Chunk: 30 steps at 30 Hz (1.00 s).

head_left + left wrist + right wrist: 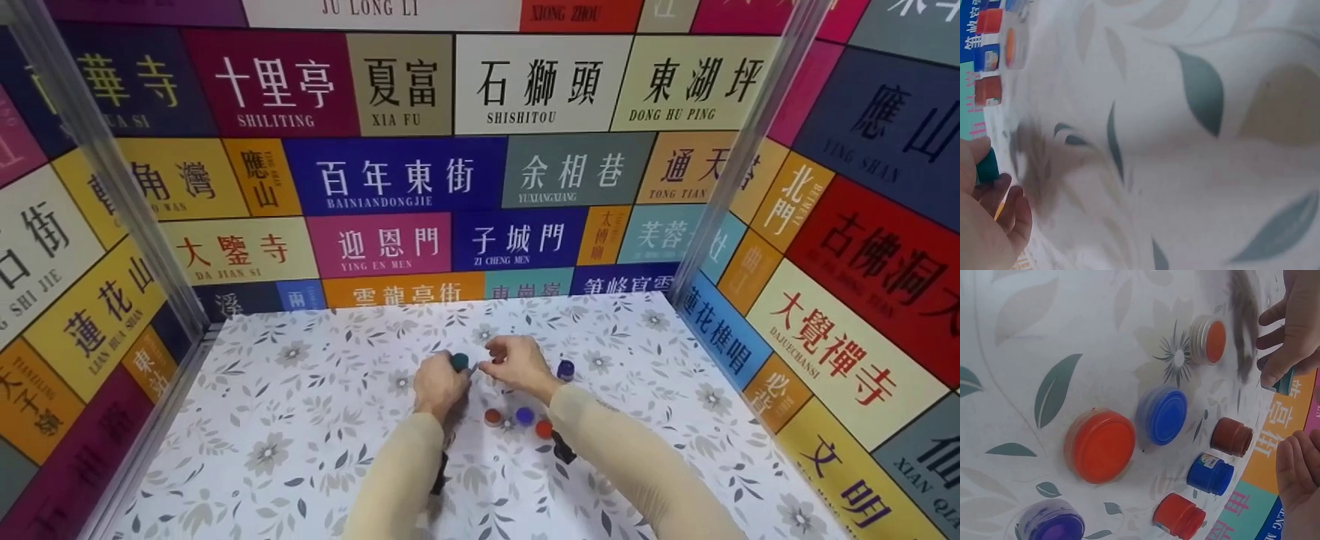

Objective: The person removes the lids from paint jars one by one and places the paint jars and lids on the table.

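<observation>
My left hand (441, 382) grips a small dark green paint jar (459, 362), which shows teal between thumb and fingers in the left wrist view. Close beside it my right hand (521, 367) has its thumb and index finger near each other. Whether they pinch anything is too small to tell. In the right wrist view, the right hand's fingers (1297, 464) are partly cut off by the frame edge. Nearer the person sit round clear-sided pots: an orange one (1216, 342), a blue one (1167, 415) and a red one (1100, 445).
Small labelled jars, brown (1231, 436), blue (1210, 473) and red (1179, 516), stand in a row. A purple pot (1058, 523) lies at the lower left of the right wrist view. Leaf-patterned cloth covers the table (262, 390); colourful sign panels (397, 176) wall it in.
</observation>
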Tool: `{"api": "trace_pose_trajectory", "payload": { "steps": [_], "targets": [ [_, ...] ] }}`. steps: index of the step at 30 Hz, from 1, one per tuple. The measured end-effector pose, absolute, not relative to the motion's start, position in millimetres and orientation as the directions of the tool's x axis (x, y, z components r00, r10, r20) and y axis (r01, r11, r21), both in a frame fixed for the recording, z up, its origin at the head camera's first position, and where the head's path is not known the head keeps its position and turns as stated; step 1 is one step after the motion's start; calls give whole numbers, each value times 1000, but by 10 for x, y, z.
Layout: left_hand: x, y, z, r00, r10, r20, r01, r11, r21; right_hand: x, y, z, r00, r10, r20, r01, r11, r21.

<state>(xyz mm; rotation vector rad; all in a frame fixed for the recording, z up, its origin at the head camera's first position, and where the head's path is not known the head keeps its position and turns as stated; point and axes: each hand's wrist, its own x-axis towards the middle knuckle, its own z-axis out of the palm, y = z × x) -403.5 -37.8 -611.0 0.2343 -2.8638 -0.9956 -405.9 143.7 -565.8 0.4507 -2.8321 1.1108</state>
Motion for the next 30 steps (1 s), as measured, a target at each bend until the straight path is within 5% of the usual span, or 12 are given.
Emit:
{"api": "trace_pose_trajectory", "payload": {
  "steps": [21, 30],
  "targets": [
    [-3724, -440, -5727, -977, -76, 200, 83, 726, 683, -3884, 1331, -5375, -934, -258, 248, -357, 620, -698],
    [-3653, -582, -5855, -957, -24, 290, 201, 667, 718, -3750, 1307, -5331, -919, -280, 277, -394, 607, -691]
  ]
}}
